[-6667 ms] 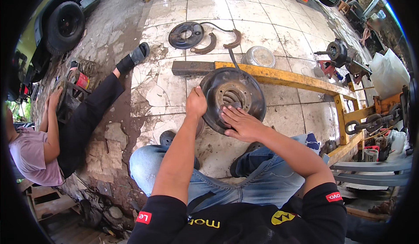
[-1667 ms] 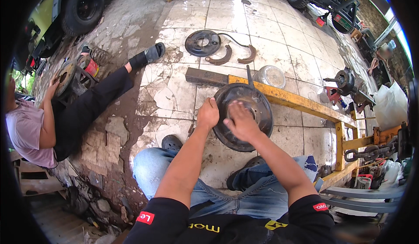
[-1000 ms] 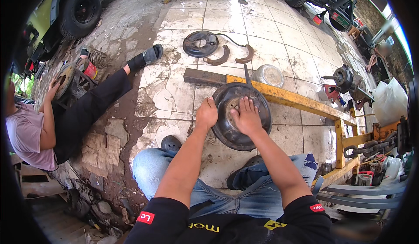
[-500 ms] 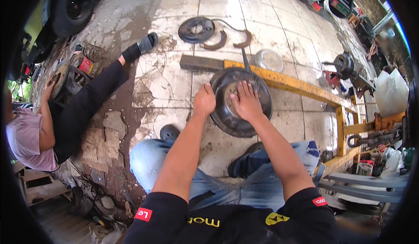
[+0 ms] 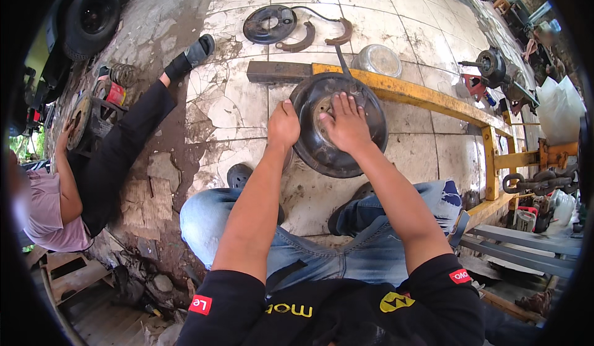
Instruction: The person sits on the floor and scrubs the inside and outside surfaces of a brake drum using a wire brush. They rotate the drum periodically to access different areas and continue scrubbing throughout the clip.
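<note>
A round black brake backing plate (image 5: 309, 151) with a worn, rusty centre leans on a yellow metal beam (image 5: 396, 93) in front of me. My left hand (image 5: 283, 125) is closed at its left rim, with the fingers largely hidden behind the edge. On the plate's face, right of centre, my right hand (image 5: 348, 125) lies flat with its fingers stretched out. A dark flat bar (image 5: 342, 60) sticks up beyond the plate's far rim; its lower end is hard to make out. Farther off on the tiles lie a second backing plate (image 5: 253, 29) and two curved brake shoes (image 5: 301, 38) (image 5: 340, 32).
A round clear container (image 5: 377, 60) stands behind the beam. At left a seated person (image 5: 55, 203) stretches a leg (image 5: 139, 114) toward the tiles and handles a round part (image 5: 79, 122). Rusty chain (image 5: 541, 182) and grey slats (image 5: 526, 246) are at right. A coil spring (image 5: 125, 73) lies far left.
My view has shifted slightly, so the scene sits a little higher. My right hand stays flat on the plate's face, and my left hand keeps to the left rim.
</note>
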Motion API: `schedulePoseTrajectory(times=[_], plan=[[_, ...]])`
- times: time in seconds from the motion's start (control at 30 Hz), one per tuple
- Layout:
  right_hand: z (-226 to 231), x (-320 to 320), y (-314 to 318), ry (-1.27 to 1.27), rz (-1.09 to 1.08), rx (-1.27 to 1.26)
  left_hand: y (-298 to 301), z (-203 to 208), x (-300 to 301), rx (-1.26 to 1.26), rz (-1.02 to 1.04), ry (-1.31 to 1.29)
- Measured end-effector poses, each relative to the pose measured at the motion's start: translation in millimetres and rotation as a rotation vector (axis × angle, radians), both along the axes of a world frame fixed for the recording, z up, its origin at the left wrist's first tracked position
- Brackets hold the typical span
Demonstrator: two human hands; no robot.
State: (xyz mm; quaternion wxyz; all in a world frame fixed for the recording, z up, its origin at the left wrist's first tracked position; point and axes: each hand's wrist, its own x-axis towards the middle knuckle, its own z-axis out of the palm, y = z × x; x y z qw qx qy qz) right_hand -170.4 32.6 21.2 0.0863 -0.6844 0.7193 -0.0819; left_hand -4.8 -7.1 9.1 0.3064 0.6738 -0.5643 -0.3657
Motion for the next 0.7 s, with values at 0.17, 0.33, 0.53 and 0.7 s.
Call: schedulePoseTrajectory(times=[0.17,0.33,0.53,0.7], plan=[[9.2,-5.7,-0.1,-0.109,0.119,0.069,2.2,6.3,0.2,0.020,0.010,0.001],[5.2,-3.0,7.1,-0.104,0.184,0.113,0.3,7.5,-0.2,0.040,-0.013,0.019],[0.8,-20.5,16.7,0.006,-0.163,0.182,2.6,4.1,-0.5,0.000,-0.006,0.005],[-2.3,14.7,-7.5,-0.152,0.102,0.029,1.4,8.7,-1.2,0.015,-0.007,-0.020]])
